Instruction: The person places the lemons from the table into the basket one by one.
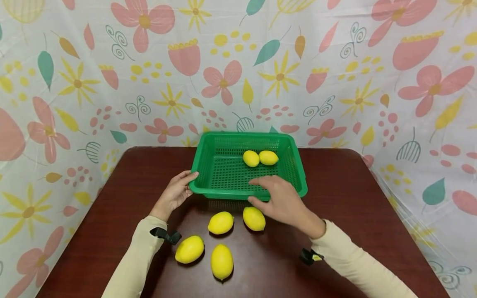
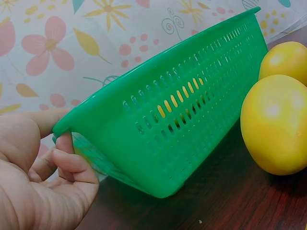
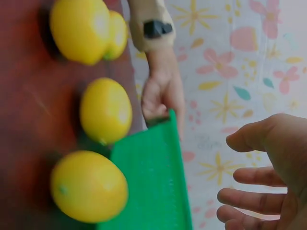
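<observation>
A green plastic basket [image 1: 227, 193] stands on the table with two lemons [image 1: 251, 158] side by side at its back right. My left hand [image 1: 174, 196] pinches the basket's rim at the left front corner, thumb on top and fingers curled beneath, as the left wrist view shows. Over the basket's front edge hovers my right hand [image 1: 285, 202], fingers spread and holding nothing. Just below that hand's thumb lies a lemon [image 1: 254, 219] on the table. Further lemons rest to its left and nearer: one lemon [image 1: 221, 223], another lemon [image 1: 189, 249] and a third lemon [image 1: 222, 262].
The dark reddish-brown table [image 1: 335, 248] has a glossy top and reaches back to a floral curtain [image 1: 223, 49]. A black strap [image 1: 165, 235] sits on the left wrist, and a small black device [image 1: 307, 257] on the right.
</observation>
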### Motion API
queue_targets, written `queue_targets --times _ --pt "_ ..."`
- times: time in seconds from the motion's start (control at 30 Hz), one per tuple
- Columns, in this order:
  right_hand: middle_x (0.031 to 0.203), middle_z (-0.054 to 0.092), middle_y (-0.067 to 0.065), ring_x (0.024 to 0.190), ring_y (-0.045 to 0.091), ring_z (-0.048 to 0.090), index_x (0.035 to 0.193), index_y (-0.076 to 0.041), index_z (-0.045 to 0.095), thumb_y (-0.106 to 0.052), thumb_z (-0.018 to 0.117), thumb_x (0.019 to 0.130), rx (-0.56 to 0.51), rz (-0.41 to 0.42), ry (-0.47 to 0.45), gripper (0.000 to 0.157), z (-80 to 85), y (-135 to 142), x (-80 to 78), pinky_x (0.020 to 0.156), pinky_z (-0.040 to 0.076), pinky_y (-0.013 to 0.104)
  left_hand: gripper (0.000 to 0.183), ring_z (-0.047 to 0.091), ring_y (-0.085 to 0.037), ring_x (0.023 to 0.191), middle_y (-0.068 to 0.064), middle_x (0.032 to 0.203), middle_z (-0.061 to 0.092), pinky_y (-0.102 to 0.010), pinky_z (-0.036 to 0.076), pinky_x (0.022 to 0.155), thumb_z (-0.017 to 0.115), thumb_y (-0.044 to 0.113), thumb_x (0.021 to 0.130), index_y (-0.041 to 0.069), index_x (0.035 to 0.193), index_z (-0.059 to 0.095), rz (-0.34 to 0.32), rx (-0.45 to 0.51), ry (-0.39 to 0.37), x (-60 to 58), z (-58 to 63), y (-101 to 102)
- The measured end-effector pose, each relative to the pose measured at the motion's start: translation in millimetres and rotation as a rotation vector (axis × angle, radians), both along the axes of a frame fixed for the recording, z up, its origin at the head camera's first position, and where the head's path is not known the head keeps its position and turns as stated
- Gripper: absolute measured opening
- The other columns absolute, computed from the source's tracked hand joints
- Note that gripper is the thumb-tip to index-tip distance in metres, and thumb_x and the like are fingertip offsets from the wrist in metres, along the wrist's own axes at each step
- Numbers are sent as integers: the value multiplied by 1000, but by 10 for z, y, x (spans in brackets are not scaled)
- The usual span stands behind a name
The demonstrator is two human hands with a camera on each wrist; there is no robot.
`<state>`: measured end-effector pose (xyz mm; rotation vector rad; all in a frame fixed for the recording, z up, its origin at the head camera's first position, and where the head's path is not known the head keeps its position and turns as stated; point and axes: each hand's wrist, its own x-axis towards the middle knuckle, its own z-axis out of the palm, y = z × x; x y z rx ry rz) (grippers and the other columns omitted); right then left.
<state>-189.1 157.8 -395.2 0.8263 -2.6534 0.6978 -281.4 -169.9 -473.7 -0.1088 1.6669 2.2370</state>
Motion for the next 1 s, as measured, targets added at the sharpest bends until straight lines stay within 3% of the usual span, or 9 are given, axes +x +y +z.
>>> queue_targets --times 0.17,0.3,0.57,0.8,1.0 --pt "118 73 -2 99 18 67 119 -15 74 -37 82 86 -22 -24 -12 41 -229 -26 279 79 57 37 18 44 -5 57 5 80 56 -17 37 53 61 24 105 13 116 53 7 -6 -6 -7 9 -1" --pt "111 74 -3 96 17 66 116 -17 75 -42 85 82 -4 -73 -36 44 -397 -46 378 74 57 36 18 45 -4 58 4 81 58 -16 37 54 62 24 105 12 116 53 2 1 3 -14 1 -2" --pt "110 73 4 96 24 64 121 -15 72 -47 88 77 153 -147 -14 57 -671 -32 345 74 57 39 16 46 -4 58 4 83 60 -16 37 53 62 24 105 13 114 55 5 16 -2 -9 -13 3" --pt "113 71 7 94 29 65 128 -17 69 -54 86 77 193 -162 -77 65 -763 -37 279 68 56 40 20 47 -4 58 3 84 60 -16 37 53 62 25 105 12 117 53 4 -5 2 -3 -7 8" --pt "109 71 7 88 25 63 130 -18 67 -56 85 78 218 -173 -114 67 -805 -42 240 64 52 36 22 46 -4 58 4 83 58 -17 37 54 62 25 105 11 117 51 -7 -10 14 0 5 0"
